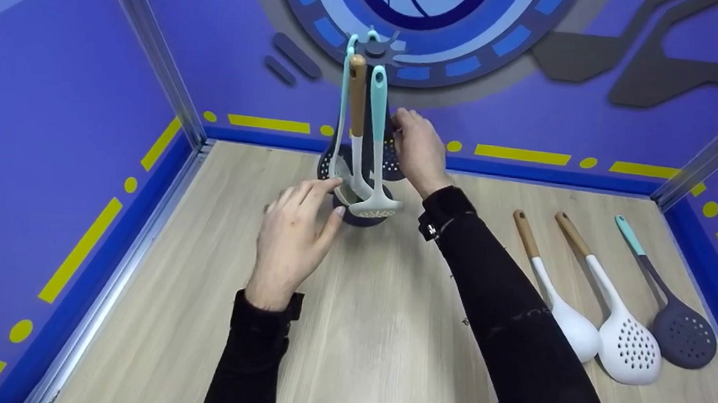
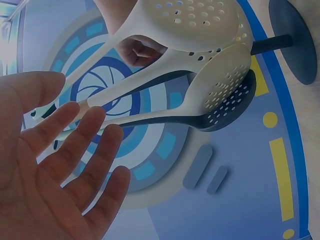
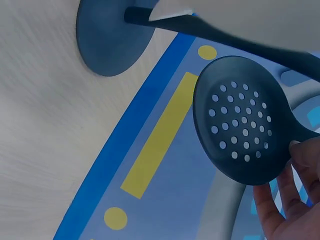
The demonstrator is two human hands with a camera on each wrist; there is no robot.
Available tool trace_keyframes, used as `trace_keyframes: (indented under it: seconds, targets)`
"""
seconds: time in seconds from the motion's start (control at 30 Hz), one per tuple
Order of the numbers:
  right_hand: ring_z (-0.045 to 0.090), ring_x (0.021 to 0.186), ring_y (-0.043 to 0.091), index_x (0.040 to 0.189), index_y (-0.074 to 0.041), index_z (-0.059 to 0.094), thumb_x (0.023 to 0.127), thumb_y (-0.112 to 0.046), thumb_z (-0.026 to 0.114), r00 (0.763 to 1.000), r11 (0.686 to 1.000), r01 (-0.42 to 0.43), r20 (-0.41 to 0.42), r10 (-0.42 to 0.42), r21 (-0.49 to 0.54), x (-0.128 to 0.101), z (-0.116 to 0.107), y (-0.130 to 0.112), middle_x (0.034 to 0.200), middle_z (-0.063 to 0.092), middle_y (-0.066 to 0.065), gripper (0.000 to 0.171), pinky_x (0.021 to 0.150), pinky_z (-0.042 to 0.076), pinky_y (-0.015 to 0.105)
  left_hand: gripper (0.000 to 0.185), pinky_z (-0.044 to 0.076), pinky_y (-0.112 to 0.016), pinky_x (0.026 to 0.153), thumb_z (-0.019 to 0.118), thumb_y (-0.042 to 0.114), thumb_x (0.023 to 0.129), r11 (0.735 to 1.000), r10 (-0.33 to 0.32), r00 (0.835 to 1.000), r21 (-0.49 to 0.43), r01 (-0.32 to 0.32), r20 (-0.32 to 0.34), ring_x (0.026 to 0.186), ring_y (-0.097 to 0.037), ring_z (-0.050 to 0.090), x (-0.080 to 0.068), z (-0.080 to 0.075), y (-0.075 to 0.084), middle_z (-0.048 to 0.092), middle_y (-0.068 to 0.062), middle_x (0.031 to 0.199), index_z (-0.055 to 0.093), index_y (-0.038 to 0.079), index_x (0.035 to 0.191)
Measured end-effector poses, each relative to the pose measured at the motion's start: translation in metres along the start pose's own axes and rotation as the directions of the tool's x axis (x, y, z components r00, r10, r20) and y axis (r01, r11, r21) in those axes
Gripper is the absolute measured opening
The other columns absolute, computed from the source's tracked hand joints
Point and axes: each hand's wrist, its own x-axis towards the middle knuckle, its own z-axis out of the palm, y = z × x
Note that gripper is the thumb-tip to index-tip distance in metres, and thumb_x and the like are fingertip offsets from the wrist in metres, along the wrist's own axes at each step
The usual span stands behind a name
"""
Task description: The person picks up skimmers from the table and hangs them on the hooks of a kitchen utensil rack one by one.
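Observation:
A dark utensil stand at the back of the table has several kitchen utensils hanging round it. At its right, my right hand pinches a dark skimmer at the neck, thumb in front and fingers behind in the right wrist view. Facing me hang a teal-handled white skimmer and a wooden-handled white utensil. My left hand is beside their lower ends, fingers spread and palm bare in the left wrist view. Near it show a pale slotted spoon and a dark slotted one behind.
On the table's right side lie a wooden-handled white ladle, a wooden-handled white skimmer and a teal-handled dark skimmer. Blue printed panels enclose the wooden table at the back and sides.

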Motion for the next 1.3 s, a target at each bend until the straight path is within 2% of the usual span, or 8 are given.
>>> trace_keyframes:
  seconds: [0.23, 0.4, 0.73, 0.93, 1.07, 1.3]
  targets:
    - [0.075, 0.122, 0.041, 0.126, -0.003, 0.077, 0.112, 0.002, 0.062, 1.000, 0.996, 0.009, 0.026, -0.011, 0.089, -0.001, 0.001, 0.000, 0.124, 0.080, 0.019, 0.020, 0.110, 0.060, 0.057, 0.045, 0.064, -0.058, 0.099, 0.078, 0.030, 0.113, 1.000, -0.005, 1.000, 0.004, 0.005, -0.004, 0.130, -0.036, 0.078, 0.000, -0.001, 0.000, 0.079, -0.006, 0.148, 0.073, 0.021, 0.157]
    - [0.074, 0.125, 0.040, 0.133, 0.001, 0.076, 0.111, 0.007, 0.061, 0.999, 0.990, -0.020, 0.049, 0.014, 0.136, -0.004, 0.001, 0.005, 0.130, 0.078, 0.023, 0.027, 0.113, 0.061, 0.054, 0.045, 0.064, -0.057, 0.099, 0.078, 0.030, 0.113, 1.000, -0.006, 1.000, 0.002, 0.006, 0.001, 0.129, -0.035, 0.078, 0.000, -0.001, -0.001, 0.079, -0.006, 0.148, 0.073, 0.021, 0.157]
    - [0.076, 0.127, 0.043, 0.132, 0.002, 0.076, 0.110, 0.004, 0.066, 0.989, 0.991, -0.127, 0.083, 0.122, 0.052, -0.012, 0.003, 0.017, 0.131, 0.080, 0.026, 0.025, 0.113, 0.062, 0.058, 0.045, 0.065, -0.058, 0.102, 0.077, 0.031, 0.113, 1.000, -0.012, 1.000, 0.001, 0.011, 0.006, 0.130, -0.036, 0.078, 0.000, -0.002, -0.002, 0.079, -0.007, 0.148, 0.073, 0.021, 0.157]
    - [0.076, 0.128, 0.048, 0.134, 0.006, 0.074, 0.108, 0.008, 0.064, 0.989, 0.988, -0.132, 0.083, 0.125, 0.084, -0.014, 0.008, 0.020, 0.132, 0.080, 0.030, 0.028, 0.116, 0.061, 0.059, 0.046, 0.064, -0.058, 0.104, 0.077, 0.031, 0.113, 1.000, -0.012, 1.000, -0.004, 0.012, 0.008, 0.131, -0.037, 0.078, 0.001, -0.002, -0.002, 0.079, -0.007, 0.148, 0.073, 0.021, 0.158]
    - [0.073, 0.136, 0.049, 0.144, 0.009, 0.069, 0.110, 0.007, 0.064, 0.987, 0.985, -0.123, 0.114, 0.110, 0.122, -0.014, 0.010, 0.020, 0.141, 0.076, 0.033, 0.035, 0.123, 0.057, 0.059, 0.045, 0.064, -0.058, 0.102, 0.077, 0.029, 0.113, 1.000, -0.011, 1.000, -0.003, 0.011, 0.005, 0.129, -0.037, 0.078, 0.001, -0.001, -0.002, 0.080, -0.006, 0.148, 0.073, 0.021, 0.157]
    - [0.060, 0.162, 0.045, 0.170, 0.003, 0.055, 0.114, 0.001, 0.059, 0.973, 0.983, -0.102, 0.220, 0.067, 0.152, -0.013, 0.010, 0.018, 0.172, 0.062, 0.029, 0.056, 0.140, 0.046, 0.054, 0.045, 0.064, -0.059, 0.100, 0.077, 0.029, 0.112, 1.000, -0.010, 1.000, -0.002, 0.010, -0.001, 0.129, -0.037, 0.078, 0.001, 0.000, -0.004, 0.080, -0.006, 0.147, 0.074, 0.021, 0.156]
